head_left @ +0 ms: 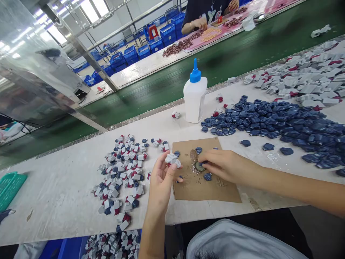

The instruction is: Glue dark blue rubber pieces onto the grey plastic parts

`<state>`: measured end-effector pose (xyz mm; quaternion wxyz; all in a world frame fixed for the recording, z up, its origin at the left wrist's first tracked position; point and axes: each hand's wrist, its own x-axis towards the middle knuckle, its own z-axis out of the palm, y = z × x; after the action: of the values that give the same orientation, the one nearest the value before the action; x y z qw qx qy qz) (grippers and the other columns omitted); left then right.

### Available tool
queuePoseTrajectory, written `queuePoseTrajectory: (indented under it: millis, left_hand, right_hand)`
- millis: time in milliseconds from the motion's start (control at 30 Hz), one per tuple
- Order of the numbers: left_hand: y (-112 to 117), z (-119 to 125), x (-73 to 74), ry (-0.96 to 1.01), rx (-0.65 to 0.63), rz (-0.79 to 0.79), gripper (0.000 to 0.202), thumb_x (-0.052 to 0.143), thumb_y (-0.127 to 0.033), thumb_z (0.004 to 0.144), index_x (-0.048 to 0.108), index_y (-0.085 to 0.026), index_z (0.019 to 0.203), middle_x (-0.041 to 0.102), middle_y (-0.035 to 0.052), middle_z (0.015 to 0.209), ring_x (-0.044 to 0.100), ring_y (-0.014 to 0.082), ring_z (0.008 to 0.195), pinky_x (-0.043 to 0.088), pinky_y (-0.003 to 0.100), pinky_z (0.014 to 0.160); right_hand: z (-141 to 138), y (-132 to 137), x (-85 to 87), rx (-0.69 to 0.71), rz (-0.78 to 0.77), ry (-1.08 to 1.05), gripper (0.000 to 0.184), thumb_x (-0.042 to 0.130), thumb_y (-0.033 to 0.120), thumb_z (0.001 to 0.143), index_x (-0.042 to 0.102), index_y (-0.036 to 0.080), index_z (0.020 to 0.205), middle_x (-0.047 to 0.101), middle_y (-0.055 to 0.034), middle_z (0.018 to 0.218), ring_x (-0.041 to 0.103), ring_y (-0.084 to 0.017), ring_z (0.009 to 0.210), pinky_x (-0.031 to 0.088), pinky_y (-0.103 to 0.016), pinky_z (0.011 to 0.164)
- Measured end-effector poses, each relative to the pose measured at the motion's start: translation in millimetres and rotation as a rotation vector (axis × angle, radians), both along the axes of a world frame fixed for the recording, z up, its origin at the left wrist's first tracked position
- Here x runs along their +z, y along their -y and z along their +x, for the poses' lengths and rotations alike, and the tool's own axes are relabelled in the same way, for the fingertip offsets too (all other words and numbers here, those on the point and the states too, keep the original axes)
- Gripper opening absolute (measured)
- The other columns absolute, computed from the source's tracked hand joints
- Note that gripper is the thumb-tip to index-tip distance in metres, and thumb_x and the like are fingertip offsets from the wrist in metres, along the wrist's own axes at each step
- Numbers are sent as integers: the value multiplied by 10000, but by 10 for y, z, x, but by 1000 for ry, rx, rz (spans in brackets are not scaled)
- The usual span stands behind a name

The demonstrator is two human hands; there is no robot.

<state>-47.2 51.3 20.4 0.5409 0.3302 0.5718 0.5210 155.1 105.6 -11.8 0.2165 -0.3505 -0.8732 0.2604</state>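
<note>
My left hand [161, 180] is closed on a small light grey plastic part [173, 160] with a bit of dark red on it, held above the cardboard's left edge. My right hand [225, 164] reaches in from the right, its fingertips pinching a small dark blue piece [201, 164] at a small round dish [199, 166]. The dish rests on a brown cardboard sheet [207, 192]. Around it lie loose blue pieces [207, 176], a brown lump [193, 155] and dried crumbs.
A white glue bottle [194, 99] with a blue cap stands behind the cardboard. Blue pieces [269, 118] and grey-red parts [309, 75] are heaped right; joined pieces [124, 169] lie left. Beyond the green belt [151, 86], a co-worker's hand [199, 23] works. A green basket [10, 189] sits far left.
</note>
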Motion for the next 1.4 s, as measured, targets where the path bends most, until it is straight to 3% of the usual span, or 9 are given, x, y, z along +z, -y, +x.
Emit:
queuePoseTrajectory:
  millis: [133, 233, 367, 467, 600, 733, 1067, 1167, 1400]
  left_hand:
    - [169, 15, -166, 131, 197, -11, 349, 798, -291, 627, 658, -156, 917, 708, 48, 846, 681, 144, 752, 520, 180, 555]
    - [234, 13, -250, 249, 277, -41, 370, 831, -274, 582, 676, -154, 895, 729, 47, 825, 700, 152, 760, 526, 178, 582]
    - [295, 34, -260, 320, 320, -39, 372, 843, -270, 561, 693, -164, 885, 735, 33, 813, 679, 117, 725, 513, 152, 558]
    - [327, 86, -212, 348, 338, -22, 351, 846, -269, 546, 702, -169, 850, 733, 20, 783, 649, 91, 665, 477, 125, 489]
    - [358, 156, -144, 394, 353, -1, 340, 859, -241, 513, 697, -176, 805, 731, 6, 749, 636, 81, 635, 472, 120, 481]
    - [378, 189, -111, 379, 341, 14, 331, 852, -226, 527, 690, -179, 812, 726, -1, 738, 626, 79, 623, 468, 127, 491]
    - [386, 235, -89, 269, 302, 75, 297, 857, -250, 524, 687, -194, 761, 701, -19, 682, 618, 87, 614, 490, 172, 574]
    - [391, 281, -91, 283, 324, 104, 271, 860, -230, 531, 690, -203, 740, 708, -28, 685, 635, 80, 652, 499, 162, 638]
    - [457, 347, -192, 269, 338, 49, 304, 874, -297, 511, 672, -203, 718, 691, -27, 661, 616, 74, 624, 470, 148, 599]
  right_hand:
    - [-152, -17, -39, 145, 389, 355, 216, 493, -26, 739, 592, 165, 766, 604, -50, 736, 560, -155, 603, 364, -257, 523]
    - [-236, -63, -7, 232, 413, 509, 271, 543, -75, 627, 578, 172, 732, 598, -44, 731, 580, -171, 642, 312, -257, 486]
    - [-284, -143, 173, 276, 218, 433, 175, 521, 7, 737, 594, 166, 724, 608, -42, 727, 578, -151, 622, 341, -251, 503]
    - [-310, -134, 397, 160, -111, 90, 163, 494, 218, 859, 646, 161, 851, 651, -45, 757, 594, -146, 634, 431, -256, 563]
    - [-388, -24, 646, 6, -505, -202, 244, 575, 374, 803, 665, 157, 872, 670, -34, 719, 581, -130, 581, 460, -243, 523]
    - [-452, 45, 717, 23, -592, -285, 217, 608, 370, 775, 665, 166, 825, 662, -23, 722, 571, -122, 595, 458, -242, 527]
    - [-419, 64, 657, 100, -642, -320, 193, 639, 350, 763, 634, 159, 739, 634, -8, 680, 584, -116, 617, 452, -217, 532]
    - [-418, 85, 598, 86, -732, -368, 218, 646, 367, 758, 602, 158, 713, 601, 0, 649, 559, -98, 568, 450, -200, 498]
    - [-407, 202, 464, 40, -962, -414, 260, 660, 403, 761, 510, 192, 735, 489, 59, 518, 483, -79, 448, 389, -181, 413]
